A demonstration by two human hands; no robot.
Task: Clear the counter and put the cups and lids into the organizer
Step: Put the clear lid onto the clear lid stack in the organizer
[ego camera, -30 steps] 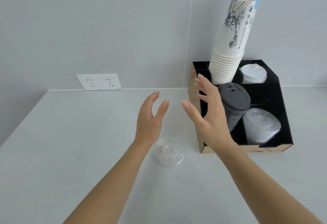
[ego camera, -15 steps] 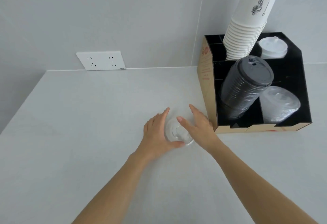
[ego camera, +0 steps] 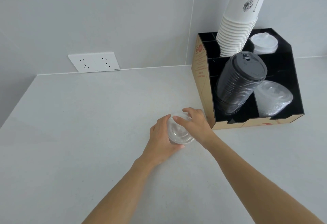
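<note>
A clear plastic lid [ego camera: 179,132] is held between my two hands just above the counter, tilted toward me. My left hand [ego camera: 161,139] grips its left and lower rim. My right hand [ego camera: 196,125] grips its top and right rim. To the right stands the black organizer [ego camera: 203,82] with cardboard-brown sides. It holds a tall stack of white paper cups [ego camera: 237,27], a stack of dark grey lids [ego camera: 240,80], a stack of clear lids [ego camera: 273,98] and white lids [ego camera: 263,43].
The grey counter [ego camera: 88,126] meets a grey tiled wall at the back. A white double socket plate [ego camera: 93,62] sits on the wall at the counter line, left of the organizer. The counter's left edge runs diagonally at far left.
Both hands came down from mid-air onto the clear lid and closed on it, lifting and tilting it. The camera view has dropped and moved closer to the counter.
</note>
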